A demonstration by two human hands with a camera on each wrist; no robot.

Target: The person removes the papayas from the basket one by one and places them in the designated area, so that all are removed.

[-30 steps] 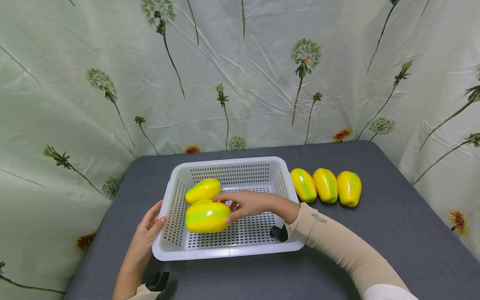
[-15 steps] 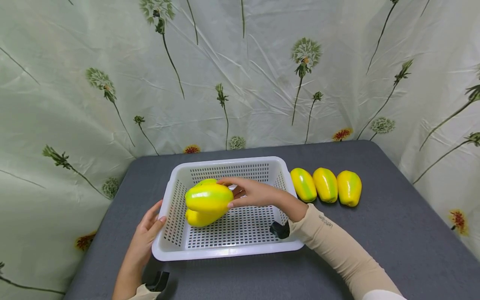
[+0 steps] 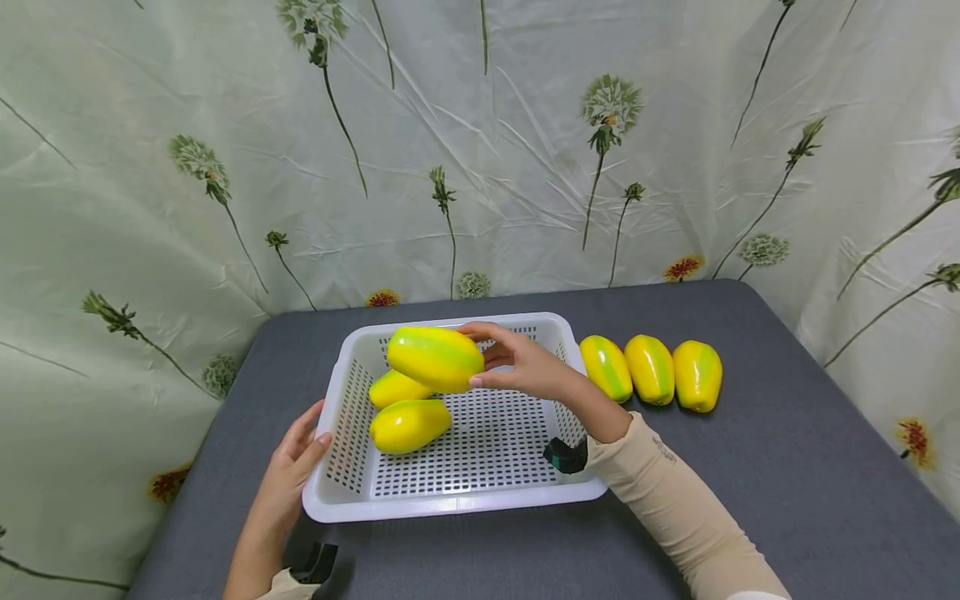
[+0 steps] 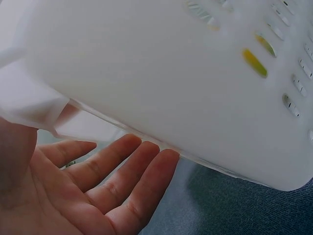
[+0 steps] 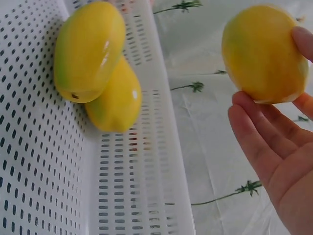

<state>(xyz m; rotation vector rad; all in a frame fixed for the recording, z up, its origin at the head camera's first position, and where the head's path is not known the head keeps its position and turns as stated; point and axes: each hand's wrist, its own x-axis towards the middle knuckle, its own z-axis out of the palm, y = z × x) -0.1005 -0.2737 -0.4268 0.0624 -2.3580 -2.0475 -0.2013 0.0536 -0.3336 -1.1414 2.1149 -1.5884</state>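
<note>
A yellow papaya (image 3: 435, 358) with green streaks is pinched at its right end by my right hand (image 3: 528, 367). It is raised over the back left of a white perforated basket (image 3: 457, 504). Below it, two more papayas lie in the basket's left part: a front one (image 3: 409, 427) and a rear one (image 3: 397, 389), partly hidden by the raised fruit. In the right wrist view, thumb and fingertips press round the held papaya (image 5: 264, 54). My left hand (image 3: 292, 458) holds the basket's left side, thumb at the rim and fingers (image 4: 142, 188) against the outer wall.
Right of the basket, three papayas (image 3: 650, 369) stand in a row on the dark grey tabletop (image 3: 780, 467). The row's left end is close to the basket's right rim. A flower-printed curtain (image 3: 517, 167) hangs behind and beside the table.
My right hand has lifted the papaya from the basket's front left, up and back, then slightly right. The front papaya underneath has come into view. My left hand keeps its place.
</note>
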